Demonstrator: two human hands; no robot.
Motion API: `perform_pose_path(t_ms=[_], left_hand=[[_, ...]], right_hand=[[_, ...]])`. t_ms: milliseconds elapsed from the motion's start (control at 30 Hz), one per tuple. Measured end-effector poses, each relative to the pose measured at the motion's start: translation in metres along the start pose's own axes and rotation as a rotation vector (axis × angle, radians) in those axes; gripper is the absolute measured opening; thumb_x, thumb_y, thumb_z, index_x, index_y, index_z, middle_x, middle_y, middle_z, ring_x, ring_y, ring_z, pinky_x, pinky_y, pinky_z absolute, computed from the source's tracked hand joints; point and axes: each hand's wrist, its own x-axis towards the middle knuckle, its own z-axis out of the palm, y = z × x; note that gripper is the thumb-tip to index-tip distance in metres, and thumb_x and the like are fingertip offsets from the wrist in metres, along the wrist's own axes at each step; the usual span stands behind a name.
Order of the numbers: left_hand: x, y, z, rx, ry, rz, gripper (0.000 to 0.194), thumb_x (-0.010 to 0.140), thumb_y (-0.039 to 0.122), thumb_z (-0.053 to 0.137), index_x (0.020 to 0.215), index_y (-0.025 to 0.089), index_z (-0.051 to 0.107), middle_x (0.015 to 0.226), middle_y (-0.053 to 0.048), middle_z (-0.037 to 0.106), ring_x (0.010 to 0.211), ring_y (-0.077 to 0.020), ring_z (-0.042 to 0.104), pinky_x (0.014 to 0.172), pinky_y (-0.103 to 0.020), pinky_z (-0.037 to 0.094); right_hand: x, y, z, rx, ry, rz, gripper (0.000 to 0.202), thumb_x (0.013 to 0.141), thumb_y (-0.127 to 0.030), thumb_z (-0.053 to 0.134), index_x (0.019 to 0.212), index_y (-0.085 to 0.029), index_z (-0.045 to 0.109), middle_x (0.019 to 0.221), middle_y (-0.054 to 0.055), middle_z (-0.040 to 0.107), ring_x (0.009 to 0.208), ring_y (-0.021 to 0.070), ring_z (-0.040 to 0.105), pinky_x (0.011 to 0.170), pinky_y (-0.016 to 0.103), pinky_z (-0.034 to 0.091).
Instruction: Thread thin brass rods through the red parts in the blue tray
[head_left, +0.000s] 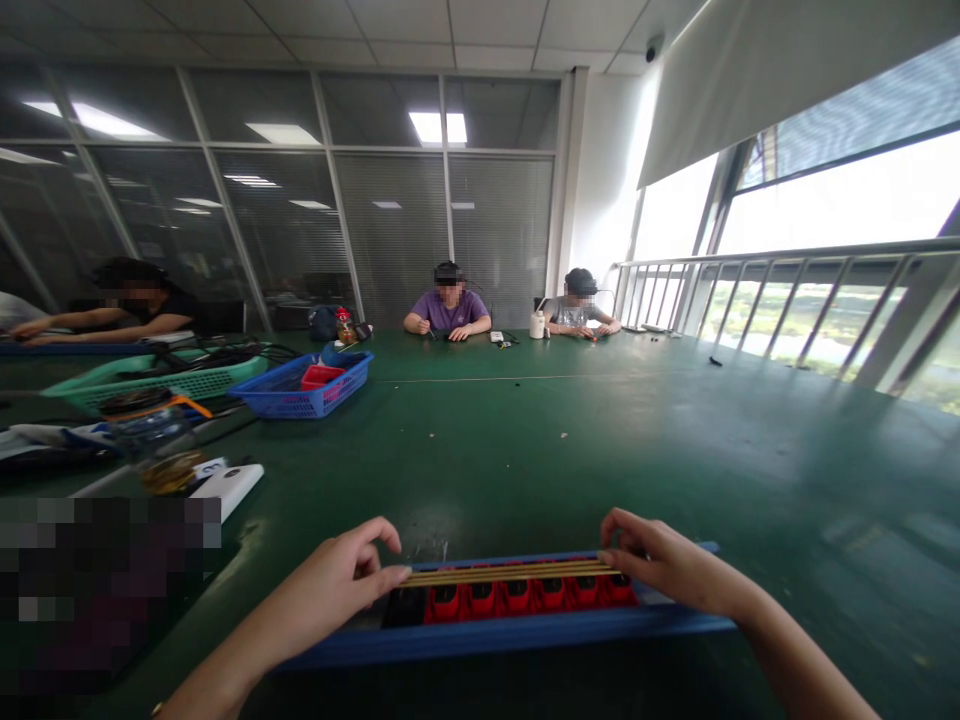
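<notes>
A long blue tray lies on the green table in front of me, with several red parts with black tops in a row inside it. Thin yellowish sticks stretch lengthwise above the row. My left hand is at their left end, thumb against the tips and fingers curled. At the right end, my right hand has its thumb and fingertips at the sticks. A black piece sits at the tray's left, beside the red parts.
To the left are a blue basket holding a red box, a green basket with cables, a jar and a white device. People sit across the green table and at far left.
</notes>
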Motion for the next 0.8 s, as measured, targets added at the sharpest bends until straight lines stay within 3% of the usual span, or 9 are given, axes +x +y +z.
perform_pose_path(t_ms=[367,800], left_hand=[[-0.001,0.005,0.001,-0.046,-0.08,0.049,0.036,0.079,0.05,0.042,0.087,0.018,0.055,0.062,0.003,0.052,0.058,-0.012,0.049,0.052,-0.019,0.036],[0.002,-0.001,0.002,-0.083,-0.073,0.048,0.036,0.078,0.049,0.044,0.089,0.018,0.057,0.059,0.003,0.053,0.055,-0.0119,0.05,0.05,-0.018,0.034]], right_hand=[[-0.002,-0.005,-0.007,-0.032,-0.036,-0.013,0.032,0.085,-0.048,0.04,0.09,-0.02,0.055,0.062,-0.003,0.052,0.055,0.0103,0.043,0.051,0.02,0.034],[-0.007,0.004,-0.011,-0.031,-0.017,0.056,0.036,0.081,-0.047,0.046,0.069,-0.017,0.061,0.061,-0.001,0.054,0.055,0.0107,0.045,0.049,0.02,0.033]])
